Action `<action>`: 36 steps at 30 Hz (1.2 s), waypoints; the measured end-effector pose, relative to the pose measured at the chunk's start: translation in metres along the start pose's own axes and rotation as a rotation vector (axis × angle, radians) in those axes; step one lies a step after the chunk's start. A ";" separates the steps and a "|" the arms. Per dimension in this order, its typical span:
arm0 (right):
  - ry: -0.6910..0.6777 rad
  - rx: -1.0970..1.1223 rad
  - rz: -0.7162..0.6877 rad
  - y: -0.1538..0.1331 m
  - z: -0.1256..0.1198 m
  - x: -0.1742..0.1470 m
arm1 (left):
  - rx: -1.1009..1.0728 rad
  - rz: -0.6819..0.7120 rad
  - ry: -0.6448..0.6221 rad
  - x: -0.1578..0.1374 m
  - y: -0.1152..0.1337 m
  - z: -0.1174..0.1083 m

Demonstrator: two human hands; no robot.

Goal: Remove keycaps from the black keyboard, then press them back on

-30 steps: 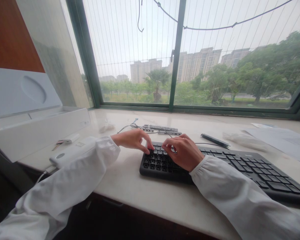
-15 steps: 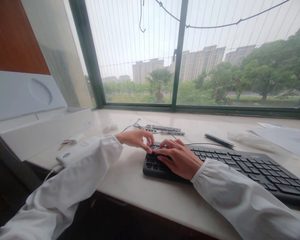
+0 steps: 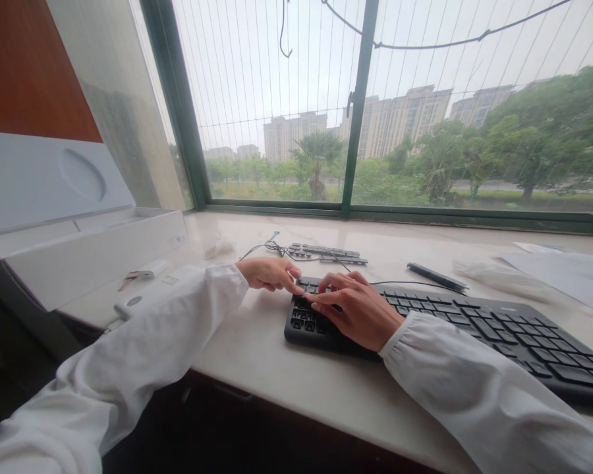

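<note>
The index finger of your left hand point(image 3: 271, 272) was stretched straight, its tip at the upper-left keys of the keyboard point(image 3: 454, 316), while the other fingers curled in toward the palm. Your right hand point(image 3: 358, 308) lay over the keyboard's left part, its index finger and thumb reaching leftward with their tips close together, near the left fingertip; you could not tell from this view whether anything was pinched between them. Under and beside those tips, the matte black plastic opened into small square key sockets point(image 3: 302, 324), while smooth, flat caps covered the right side. The keyboard stood on a pale, glossy tabletop point(image 3: 257, 375), lying aslant along its front edge. Both your wrists were gathered into loose, wrinkled white sleeves point(image 3: 474, 388). Just behind the keyboard lay rows of flat dark keycaps point(image 3: 329, 253) beside a thin, looped cable point(image 3: 271, 247). Farther right were a slim black bar point(image 3: 435, 277), crumpled clear plastic point(image 3: 499, 279) and smooth white paper point(image 3: 563, 276). To your left stood an open, sharp-cornered white box point(image 3: 113, 250); beyond everything rose a green-framed window point(image 3: 346, 164).
</note>
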State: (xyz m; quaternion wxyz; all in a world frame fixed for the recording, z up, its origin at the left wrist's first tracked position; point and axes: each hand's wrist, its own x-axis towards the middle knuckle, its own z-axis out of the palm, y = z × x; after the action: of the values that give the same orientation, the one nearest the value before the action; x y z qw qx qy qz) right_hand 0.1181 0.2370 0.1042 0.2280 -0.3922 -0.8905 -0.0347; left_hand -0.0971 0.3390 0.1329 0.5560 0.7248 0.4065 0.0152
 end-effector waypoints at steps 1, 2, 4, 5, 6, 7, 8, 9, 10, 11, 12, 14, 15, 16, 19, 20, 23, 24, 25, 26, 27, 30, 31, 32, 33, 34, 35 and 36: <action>-0.002 0.004 0.003 0.000 0.000 0.001 | -0.025 -0.005 -0.007 0.001 0.000 0.000; -0.003 0.007 0.006 0.000 0.000 0.001 | -0.042 -0.009 -0.010 0.001 0.000 0.001; -0.008 0.012 0.009 0.000 0.000 0.002 | -0.054 -0.017 -0.013 0.001 0.001 0.002; -0.010 0.012 0.008 0.000 0.000 0.002 | -0.053 -0.020 -0.012 0.001 0.002 0.002; -0.012 0.011 0.005 0.000 -0.001 0.003 | -0.051 -0.022 -0.010 0.001 0.003 0.003; -0.013 0.009 0.000 0.001 -0.001 0.003 | -0.047 -0.022 -0.008 0.001 0.003 0.003; -0.014 0.007 -0.007 0.001 -0.001 0.003 | -0.044 -0.021 -0.008 0.001 0.003 0.003; -0.013 0.006 -0.014 0.001 -0.001 0.004 | -0.044 -0.019 -0.011 0.001 0.003 0.003; -0.010 0.005 -0.020 0.001 -0.002 0.004 | -0.047 -0.015 -0.018 0.001 0.003 0.003; -0.006 0.005 -0.027 0.002 -0.002 0.005 | -0.049 -0.011 -0.026 0.001 0.003 0.003; -0.003 0.007 -0.034 0.002 -0.001 0.005 | -0.050 -0.005 -0.032 0.001 0.003 0.002; 0.004 0.011 -0.050 0.003 -0.001 0.006 | -0.044 0.005 -0.032 0.001 0.003 0.002; 0.004 0.010 -0.056 0.003 -0.001 0.006 | -0.037 0.009 -0.028 0.001 0.003 0.002; 0.004 0.008 -0.058 0.003 -0.001 0.007 | -0.030 0.011 -0.023 0.001 0.003 0.002; 0.007 -0.007 -0.060 0.002 -0.001 0.007 | -0.023 0.010 -0.019 0.001 0.003 0.003; 0.010 -0.011 -0.065 0.001 -0.001 0.007 | -0.024 0.010 -0.017 0.001 0.003 0.004; 0.020 -0.014 -0.082 0.000 -0.001 0.007 | -0.038 0.016 -0.016 0.002 0.003 0.004; 0.022 -0.013 -0.084 0.000 -0.001 0.007 | -0.047 0.016 -0.021 0.002 0.003 0.004; 0.022 -0.012 -0.086 0.000 -0.001 0.007 | -0.056 0.017 -0.030 0.002 0.002 0.003; 0.022 -0.010 -0.089 0.001 -0.001 0.007 | -0.062 0.017 -0.038 0.002 0.002 0.003; 0.021 -0.008 -0.092 0.002 0.000 0.007 | -0.061 0.019 -0.043 0.003 0.001 0.003; 0.025 0.001 -0.103 0.004 0.002 0.007 | -0.044 0.034 -0.034 0.002 0.000 0.004; 0.029 0.006 -0.105 0.004 0.003 0.007 | -0.041 0.040 -0.024 0.002 -0.001 0.005; 0.034 0.010 -0.108 0.004 0.003 0.006 | -0.040 0.047 -0.010 0.002 -0.001 0.006; 0.037 0.014 -0.111 0.004 0.003 0.006 | -0.039 0.056 0.003 0.001 -0.001 0.007; 0.041 0.015 -0.118 0.004 0.003 0.006 | -0.041 0.066 0.013 0.000 -0.001 0.007; 0.045 0.012 -0.126 0.004 0.002 0.005 | -0.045 0.077 0.019 -0.001 0.000 0.007; 0.054 0.006 -0.133 0.004 0.002 0.005 | -0.057 0.089 0.022 -0.002 0.001 0.007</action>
State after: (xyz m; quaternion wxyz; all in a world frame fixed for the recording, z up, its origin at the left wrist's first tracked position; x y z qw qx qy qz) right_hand 0.1173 0.2438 0.1046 0.2503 -0.3304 -0.9082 -0.0575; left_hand -0.0946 0.3320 0.1314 0.5708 0.7258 0.3793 0.0592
